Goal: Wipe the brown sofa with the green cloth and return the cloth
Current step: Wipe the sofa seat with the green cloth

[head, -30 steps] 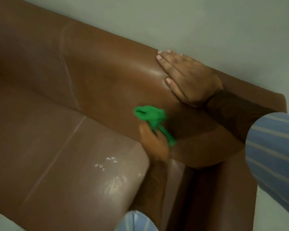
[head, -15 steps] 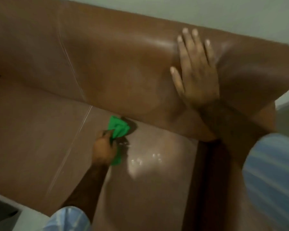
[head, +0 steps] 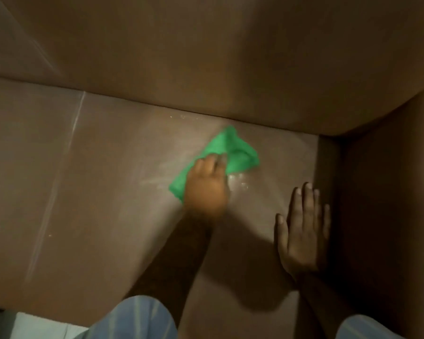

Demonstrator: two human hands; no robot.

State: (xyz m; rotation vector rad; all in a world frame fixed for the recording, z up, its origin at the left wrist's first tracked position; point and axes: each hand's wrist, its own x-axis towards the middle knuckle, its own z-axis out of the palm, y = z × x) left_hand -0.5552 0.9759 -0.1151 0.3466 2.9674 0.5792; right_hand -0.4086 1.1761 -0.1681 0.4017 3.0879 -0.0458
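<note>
- We are pressing the green cloth (head: 233, 152) onto the seat cushion (head: 113, 192) of the brown sofa (head: 206, 57) with our left hand (head: 206, 189), its fingers bearing down on the near part of the cloth; the hand is blurred, so we are judging it to be mid-stroke.
- The cloth is lying bunched and flat on the seat, near the crease where the seat is meeting the backrest, with most of it showing beyond our fingers.
- Our right hand (head: 304, 231) is resting flat and spread on the cushion beside the armrest (head: 377, 204), holding nothing and, we are guessing, bracing us.
- Pale wet streaks and droplets (head: 240, 182) are showing just beside the cloth, so this patch is looking only partly wiped.
- What we are risking: the cloth is loosely bunched, so a fast stroke may be letting it slip from under our fingers or fold on itself, leaving smears.
- Pushing too far up may be driving the cloth edge into the crease, where it could be catching.
- Our right hand is sitting on seat surface that we are not wiping; unless we are shifting it, that strip by the armrest may be getting missed.
- Returning the cloth is not yet begun.
</note>
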